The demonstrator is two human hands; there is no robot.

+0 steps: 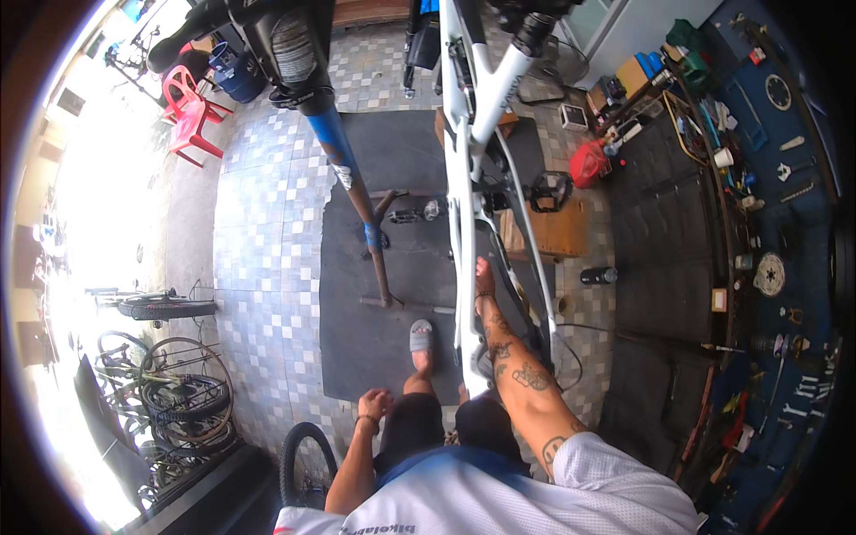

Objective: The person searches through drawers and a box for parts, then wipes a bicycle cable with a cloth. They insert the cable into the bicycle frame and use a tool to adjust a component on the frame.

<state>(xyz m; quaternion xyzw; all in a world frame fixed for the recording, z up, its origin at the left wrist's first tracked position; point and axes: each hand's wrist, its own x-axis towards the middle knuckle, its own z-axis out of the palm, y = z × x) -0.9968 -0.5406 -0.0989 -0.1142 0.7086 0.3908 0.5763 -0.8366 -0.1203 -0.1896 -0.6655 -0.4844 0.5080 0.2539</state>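
A white bicycle frame (464,178) with a black pedal (551,189) stands upright in front of me. My right hand (483,272) reaches to its lower part, beside the white tubes; those tubes partly hide the fingers, so their grip is unclear. My left hand (375,403) is low by my left thigh, fingers curled in, with no object visible in it. Left of the white frame, a blue and brown post (343,152) carries a black clamp head (299,67). A wooden box (566,227) sits behind the frame on a dark mat (357,267).
At left are a red chair (192,134), a blue gas cylinder (232,76) and several bicycles (183,392). A loose wheel (294,450) is by my left arm. A dark cabinet (651,267), tool board (785,223) and black bottle (599,275) line the right side.
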